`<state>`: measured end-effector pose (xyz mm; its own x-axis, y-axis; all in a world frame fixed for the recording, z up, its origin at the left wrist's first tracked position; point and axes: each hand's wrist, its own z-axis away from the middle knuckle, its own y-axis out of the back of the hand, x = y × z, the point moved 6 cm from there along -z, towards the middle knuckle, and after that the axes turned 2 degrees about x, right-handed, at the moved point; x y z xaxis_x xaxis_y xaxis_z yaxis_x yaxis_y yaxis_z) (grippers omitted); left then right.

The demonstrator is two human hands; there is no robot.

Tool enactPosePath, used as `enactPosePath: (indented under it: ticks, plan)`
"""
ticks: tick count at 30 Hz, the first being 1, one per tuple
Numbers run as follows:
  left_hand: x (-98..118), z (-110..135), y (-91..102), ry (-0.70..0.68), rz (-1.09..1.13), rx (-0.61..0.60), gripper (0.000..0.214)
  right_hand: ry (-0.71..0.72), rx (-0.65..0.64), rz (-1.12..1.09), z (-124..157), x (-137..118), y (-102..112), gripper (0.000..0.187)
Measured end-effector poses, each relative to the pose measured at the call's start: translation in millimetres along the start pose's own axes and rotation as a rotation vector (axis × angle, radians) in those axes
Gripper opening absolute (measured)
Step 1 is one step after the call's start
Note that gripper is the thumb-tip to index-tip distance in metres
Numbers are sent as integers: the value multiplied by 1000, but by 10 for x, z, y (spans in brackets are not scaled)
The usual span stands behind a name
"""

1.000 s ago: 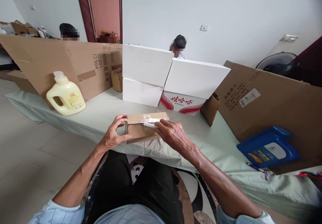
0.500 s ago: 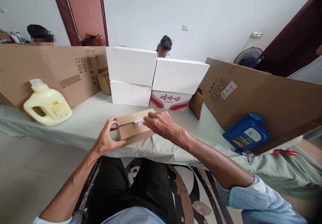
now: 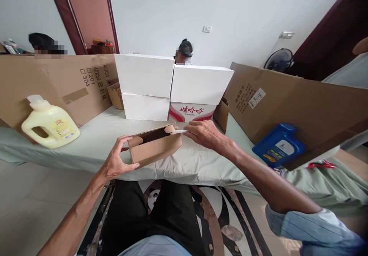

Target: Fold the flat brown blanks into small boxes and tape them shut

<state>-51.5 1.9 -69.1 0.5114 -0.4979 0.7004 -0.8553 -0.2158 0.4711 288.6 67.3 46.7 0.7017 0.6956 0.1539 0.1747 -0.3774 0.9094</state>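
Observation:
A small brown cardboard box (image 3: 157, 151) sits near the table's front edge, its lid raised and its dark inside partly showing. My left hand (image 3: 118, 158) grips the left end, thumb at the front lower corner and fingers at the top edge. At the box's right end, my right hand (image 3: 204, 134) pinches a slim white tool (image 3: 178, 131); its exact kind is too small to tell. The tool's tip reaches the small side flap (image 3: 170, 128). What lies in the box is hidden from me.
White boxes (image 3: 145, 76) stand stacked behind the work spot. Large cardboard panels (image 3: 57, 83) flank both sides. A cream jug (image 3: 51, 123) stands left, a blue bottle (image 3: 278, 145) leans right. Two people sit beyond the boxes, and another person's arm (image 3: 350, 68) shows far right.
The box was closed with clear tape at its lid edge; now the lid is up and the opening shows. My right hand has moved right with the white tool.

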Motion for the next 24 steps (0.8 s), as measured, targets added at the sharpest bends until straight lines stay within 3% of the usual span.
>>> enactPosePath:
  ticks: [3,6,10,13,15,18,22,24]
  plan:
    - [-30,2,50,-8,-25,-3,87,-133,123,-191,331,302,-118,45]
    - [-62,-3,81,-15,-28,-36,91,-463,172,-210,865,653,-550,42]
    - [-58,-31,113,-20,-37,-114,95,-618,172,-149,1512,717,-1163,35]
    - [-21,-63,160,-26,-46,-164,97,-658,199,-144,1758,671,-1393,33]
    - [4,-87,189,-29,-63,-200,99,-651,223,-168,1764,653,-1431,32]
    - [26,-120,218,-34,-88,-249,101,-595,271,-240,1531,602,-1348,33]
    - [11,-134,233,-28,-89,-310,101,-436,360,-367,903,286,-994,39]
    - [1,-131,258,-25,-85,-325,100,-250,438,-473,569,-5,-737,43]
